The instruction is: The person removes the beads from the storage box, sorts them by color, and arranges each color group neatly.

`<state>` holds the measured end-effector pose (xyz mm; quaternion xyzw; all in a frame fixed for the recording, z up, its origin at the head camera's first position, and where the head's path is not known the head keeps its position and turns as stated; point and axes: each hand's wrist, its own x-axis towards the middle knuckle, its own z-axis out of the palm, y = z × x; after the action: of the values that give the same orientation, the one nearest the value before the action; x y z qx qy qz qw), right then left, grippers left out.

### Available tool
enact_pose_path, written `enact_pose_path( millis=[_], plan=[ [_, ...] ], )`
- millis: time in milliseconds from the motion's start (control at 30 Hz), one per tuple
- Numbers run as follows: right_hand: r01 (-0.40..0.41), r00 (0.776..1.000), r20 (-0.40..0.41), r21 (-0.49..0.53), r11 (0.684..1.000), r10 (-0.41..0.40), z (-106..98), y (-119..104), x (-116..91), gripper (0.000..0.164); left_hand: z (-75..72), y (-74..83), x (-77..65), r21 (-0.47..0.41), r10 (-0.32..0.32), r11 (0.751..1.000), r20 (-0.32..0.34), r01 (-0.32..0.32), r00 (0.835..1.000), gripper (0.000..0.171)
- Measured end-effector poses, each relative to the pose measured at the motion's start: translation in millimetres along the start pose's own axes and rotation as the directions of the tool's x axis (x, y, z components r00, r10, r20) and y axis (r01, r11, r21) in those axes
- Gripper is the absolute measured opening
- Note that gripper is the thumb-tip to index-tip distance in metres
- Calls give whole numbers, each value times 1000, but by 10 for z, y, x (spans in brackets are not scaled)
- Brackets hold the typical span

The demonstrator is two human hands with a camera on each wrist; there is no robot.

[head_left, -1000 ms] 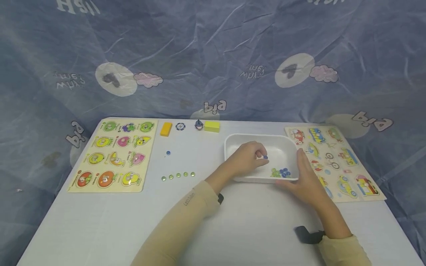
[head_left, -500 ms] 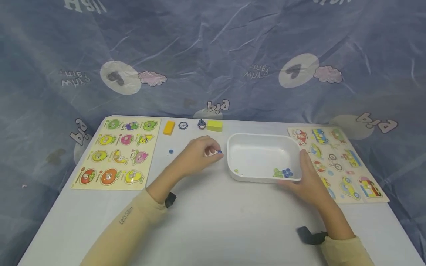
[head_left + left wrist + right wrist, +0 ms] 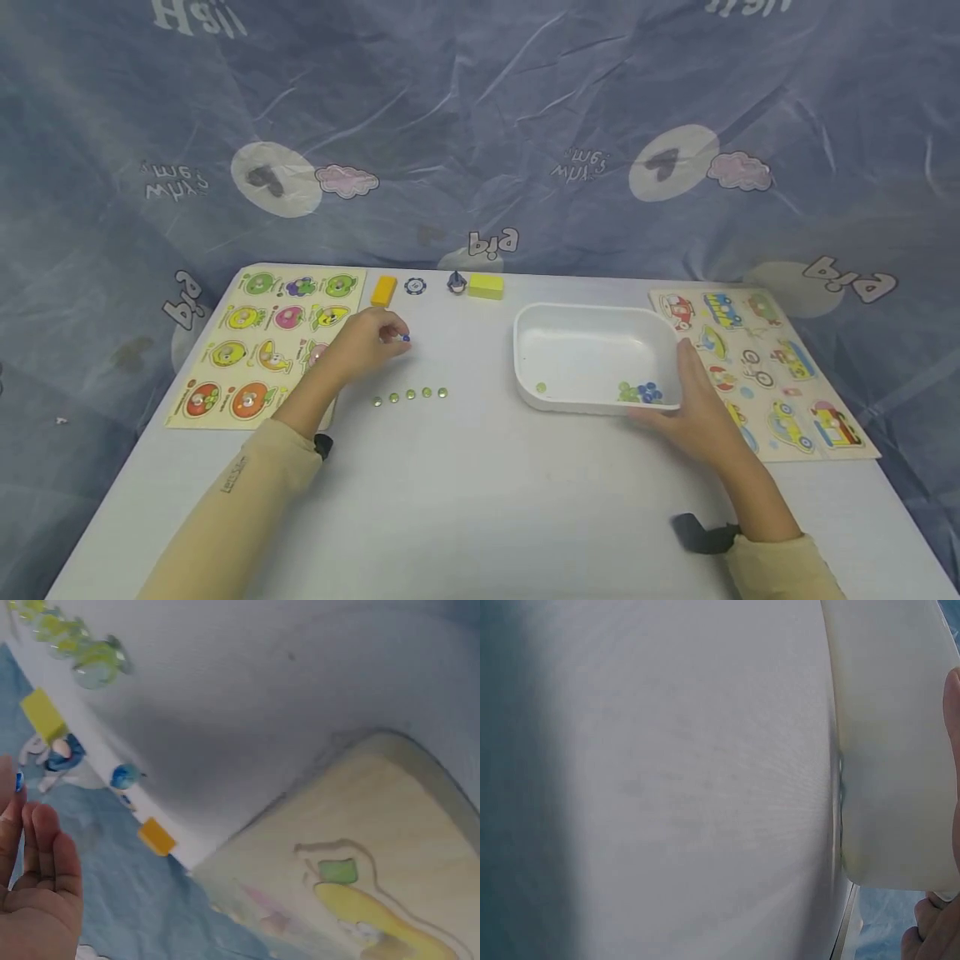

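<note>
Left hand has moved left: over the tray 1.0 s ago, just beside the tray's left side 0.5 s ago, now next to the fruit puzzle board, with the blue glass bead going along with it. Thumb and fingertips pinch that bead; can't tell if it touches the table. Row of five green glass beads, covered by hand and arm 0.5 s ago, now shows in front of the hand. White tray and right hand basically unchanged: right hand grips the tray's near right corner, thumb along the front. Inside tray, green bead cluster beside blue bead cluster at near right, lone green bead near left.

Hidden/unclear: second blue bead is blocked by left hand in head view but shows on the table in left wrist view. Left forearm covers the fruit board's near right part. Left wrist view blurry, pinching fingers cut by the left edge. Right wrist view mostly table and tray wall, fingers cropped at right. Transport puzzle board partly behind right hand.
</note>
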<state>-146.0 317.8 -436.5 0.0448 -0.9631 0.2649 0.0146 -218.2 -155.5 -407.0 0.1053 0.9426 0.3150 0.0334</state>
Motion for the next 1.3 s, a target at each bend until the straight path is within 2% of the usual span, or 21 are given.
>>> enact_pose_path(
  millis=[167, 300, 633, 1133, 1300],
  plan=[
    [-7, 1000, -2, 1, 1000, 7, -3, -14, -5, 131, 10, -83, 111, 23, -28, 999, 14, 28, 1000, 16],
    [-13, 1000, -2, -1, 1000, 13, 1, -16, -4, 132, 34, -130, 187, 27, -74, 997, 27, 73, 997, 17],
    [7, 1000, -6, -6, 1000, -7, 9, 7, -6, 129, 149, -252, 285, 46, -135, 990, 77, 132, 988, 18],
    [6, 1000, 8, 4, 1000, -6, -9, -9, -11, 130, 178, -199, 273, 77, -158, 985, 96, 151, 983, 22],
    [13, 1000, 4, 5, 1000, -13, -7, 4, -13, 130, 139, -135, 244, 46, -118, 992, 67, 115, 991, 28]
  ],
)
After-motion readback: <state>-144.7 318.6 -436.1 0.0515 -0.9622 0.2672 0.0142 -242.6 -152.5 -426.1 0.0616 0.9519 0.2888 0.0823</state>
